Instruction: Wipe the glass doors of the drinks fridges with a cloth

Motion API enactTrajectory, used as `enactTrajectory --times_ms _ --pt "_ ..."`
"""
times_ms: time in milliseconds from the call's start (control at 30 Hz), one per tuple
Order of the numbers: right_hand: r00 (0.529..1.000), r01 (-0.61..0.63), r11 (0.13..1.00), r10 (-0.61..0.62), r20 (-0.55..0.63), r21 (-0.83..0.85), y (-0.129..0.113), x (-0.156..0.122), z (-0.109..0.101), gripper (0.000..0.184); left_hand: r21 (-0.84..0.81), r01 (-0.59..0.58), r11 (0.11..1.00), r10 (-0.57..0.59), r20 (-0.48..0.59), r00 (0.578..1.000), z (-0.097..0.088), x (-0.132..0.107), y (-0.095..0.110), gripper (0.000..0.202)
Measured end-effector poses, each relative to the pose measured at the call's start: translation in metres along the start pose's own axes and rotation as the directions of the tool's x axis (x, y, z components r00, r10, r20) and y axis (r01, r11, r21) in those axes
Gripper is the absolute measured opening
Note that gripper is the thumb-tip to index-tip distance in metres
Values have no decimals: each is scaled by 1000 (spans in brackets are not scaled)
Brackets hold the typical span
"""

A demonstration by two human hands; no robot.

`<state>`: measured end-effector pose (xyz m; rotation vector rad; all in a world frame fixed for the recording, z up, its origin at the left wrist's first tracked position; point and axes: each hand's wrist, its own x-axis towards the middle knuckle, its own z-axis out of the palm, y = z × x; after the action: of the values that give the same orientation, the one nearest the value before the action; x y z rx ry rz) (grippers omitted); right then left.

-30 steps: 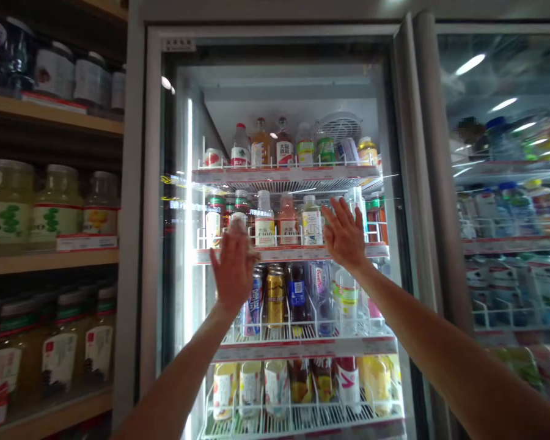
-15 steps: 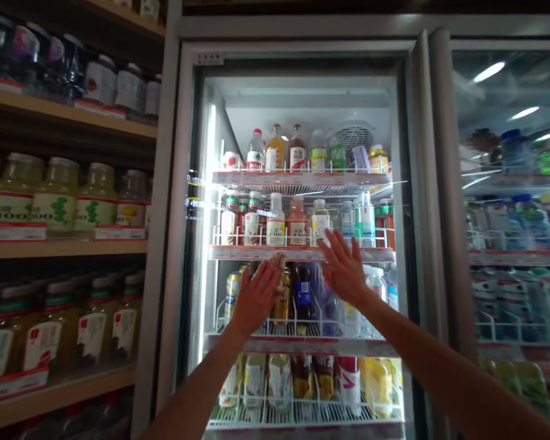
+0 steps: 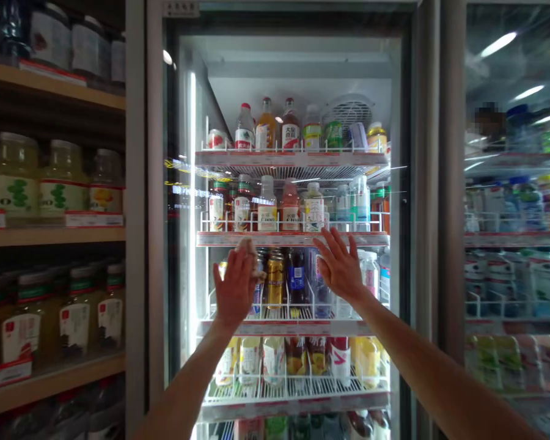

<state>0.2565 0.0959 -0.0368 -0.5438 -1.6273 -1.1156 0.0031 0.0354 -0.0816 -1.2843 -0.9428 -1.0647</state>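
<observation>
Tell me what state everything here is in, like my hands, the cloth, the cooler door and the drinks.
Left hand: fingers extended, over the cloth
Cloth: crumpled, partly hidden by that hand
Right hand: open, fingers spread, no object visible in it
Glass door: looks shut, reflecting lights
Light strip: lit
Red-capped bottle: upright, capped
Gold can: upright
</observation>
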Motion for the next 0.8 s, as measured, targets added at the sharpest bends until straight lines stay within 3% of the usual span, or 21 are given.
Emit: enactTrajectory --times_ms 67,133,167,233,300,333,367,500,600,633,700,767,800 --pt "1000 -4 1000 4 2 -4 0 0 0 40 22 160 987 -158 -74 985 -3 -3 -10 58" --pt "1000 -15 1000 15 10 -5 0 -1 1 42 24 229 973 -227 -85 970 -3 -10 -2 59" --pt "1000 -22 1000 22 12 -3 0 -2 2 43 12 184 983 -183 -54 982 -3 -16 8 59" --pt "999 -30 1000 30 21 4 1 -3 3 47 -50 -44 998 46 46 998 -1 -30 30 57" --pt "999 -30 999 29 22 13 2 -3 3 50 -113 -220 969 233 124 965 -3 -47 40 57" --pt "999 -27 999 27 20 17 3 -3 3 50 -121 -241 963 258 145 955 -4 -54 37 59" --pt "1000 -24 1000 24 20 20 3 -3 3 51 -109 -219 970 234 150 961 -7 -60 29 61" --pt "1000 -20 1000 20 9 12 2 -3 2 49 47 51 998 -53 47 997 -16 -69 -14 65" --pt "1000 -27 1000 27 12 4 2 -3 1 49 84 202 976 -203 -2 979 -16 -70 -8 64" --pt "999 -30 1000 30 16 7 2 -3 1 49 56 173 983 -175 24 984 -16 -73 1 64" --pt "999 -33 999 32 22 22 2 -4 1 51 -33 10 999 -6 106 994 -17 -80 17 63" --pt "999 -31 999 31 21 34 3 -4 1 52 -111 -157 981 174 175 969 -22 -91 18 61" --pt "999 -28 999 27 21 35 3 -4 1 51 -116 -188 975 208 192 959 -26 -96 12 61"
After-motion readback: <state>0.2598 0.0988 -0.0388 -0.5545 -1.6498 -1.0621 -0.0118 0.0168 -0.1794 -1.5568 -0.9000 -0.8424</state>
